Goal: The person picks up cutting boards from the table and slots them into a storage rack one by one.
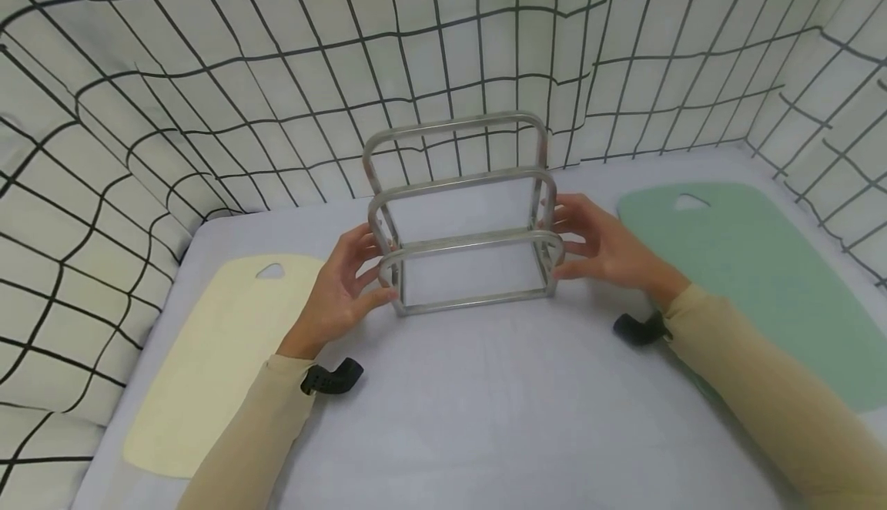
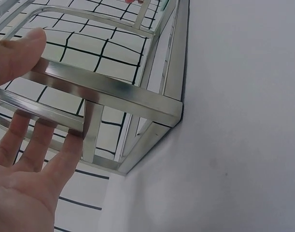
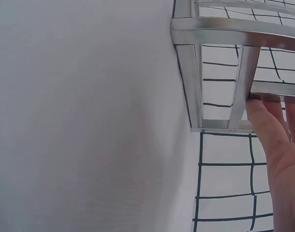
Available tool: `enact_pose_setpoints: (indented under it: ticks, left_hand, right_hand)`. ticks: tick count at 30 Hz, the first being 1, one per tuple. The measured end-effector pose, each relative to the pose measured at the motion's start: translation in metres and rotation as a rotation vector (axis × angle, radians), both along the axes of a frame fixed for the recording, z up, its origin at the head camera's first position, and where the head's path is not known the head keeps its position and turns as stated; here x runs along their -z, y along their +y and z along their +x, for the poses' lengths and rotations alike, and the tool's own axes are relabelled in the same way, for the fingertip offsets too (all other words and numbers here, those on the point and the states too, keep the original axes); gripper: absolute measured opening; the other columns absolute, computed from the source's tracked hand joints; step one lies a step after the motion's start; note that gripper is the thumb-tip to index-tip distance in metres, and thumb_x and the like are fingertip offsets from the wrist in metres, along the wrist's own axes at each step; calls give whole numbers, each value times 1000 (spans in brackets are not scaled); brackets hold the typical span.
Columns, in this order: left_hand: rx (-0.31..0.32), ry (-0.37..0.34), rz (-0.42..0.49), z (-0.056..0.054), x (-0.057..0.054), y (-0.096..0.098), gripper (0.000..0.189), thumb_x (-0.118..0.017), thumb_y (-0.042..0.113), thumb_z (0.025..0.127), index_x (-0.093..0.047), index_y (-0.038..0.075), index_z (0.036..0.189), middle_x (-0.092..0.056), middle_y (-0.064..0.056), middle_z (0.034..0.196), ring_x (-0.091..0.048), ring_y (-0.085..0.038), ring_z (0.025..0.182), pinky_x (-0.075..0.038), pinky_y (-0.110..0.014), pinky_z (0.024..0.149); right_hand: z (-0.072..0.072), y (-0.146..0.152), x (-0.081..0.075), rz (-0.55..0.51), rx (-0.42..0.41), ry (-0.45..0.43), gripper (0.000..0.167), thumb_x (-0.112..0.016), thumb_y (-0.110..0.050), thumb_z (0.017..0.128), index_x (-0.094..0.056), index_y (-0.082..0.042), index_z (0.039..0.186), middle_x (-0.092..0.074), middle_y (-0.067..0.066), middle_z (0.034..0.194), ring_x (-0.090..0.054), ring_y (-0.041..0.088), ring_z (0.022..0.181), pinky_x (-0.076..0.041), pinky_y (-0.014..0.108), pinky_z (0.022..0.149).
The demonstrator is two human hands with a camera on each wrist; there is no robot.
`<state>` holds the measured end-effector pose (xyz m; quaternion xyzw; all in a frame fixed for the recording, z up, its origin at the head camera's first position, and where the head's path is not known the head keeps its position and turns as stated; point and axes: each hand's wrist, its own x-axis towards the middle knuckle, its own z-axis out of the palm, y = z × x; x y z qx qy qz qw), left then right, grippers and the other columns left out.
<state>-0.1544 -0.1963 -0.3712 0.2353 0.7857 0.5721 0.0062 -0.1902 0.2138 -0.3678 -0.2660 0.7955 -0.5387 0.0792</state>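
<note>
A silver metal rack (image 1: pixel 478 243) with three rounded hoops, lowest in front and tallest behind, stands upright on the white table between my hands. My left hand (image 1: pixel 339 286) grips its left side. In the left wrist view, the thumb (image 2: pixel 21 55) lies at the front bar and several fingers touch the bar behind it. On the other side my right hand (image 1: pixel 603 244) holds the rack's right end, thumb at the front hoop. The right wrist view has its fingers (image 3: pixel 265 121) against a side bar, close to an upright strut; part of this hand is out of frame.
To the left lies a cream cutting board (image 1: pixel 208 364) with a handle hole, partly under the left forearm. A larger green cutting board (image 1: pixel 748 279) lies on the right, partly covered by the right arm. Black-and-white grid cloth (image 1: pixel 443 55) hangs behind the table (image 1: pixel 499 410) and along its sides.
</note>
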Motion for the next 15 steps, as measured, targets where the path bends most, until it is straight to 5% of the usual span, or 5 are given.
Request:
enact_pose_setpoints:
  ticks: [6,15]
  left_hand:
    - [-8,-21,-6,-2,0,1,93,-76,-9,84,-29,14,160,-46,-20,154,-47,-17,142,-43,-12,112]
    - [-28,-17,-35,-5,-3,1,93,-76,-9,85,-27,11,161,-43,-21,155,-46,-12,141,-42,-10,112]
  right_hand:
    - [-1,1,-1,26,16,-7,92,-84,2,80,-34,-11,155,-53,11,144,-55,24,134,-46,44,114]
    - [-5,0,-2,0,3,-19,92,-83,5,79,-33,-9,155,-51,17,147,-54,21,135,-48,31,113]
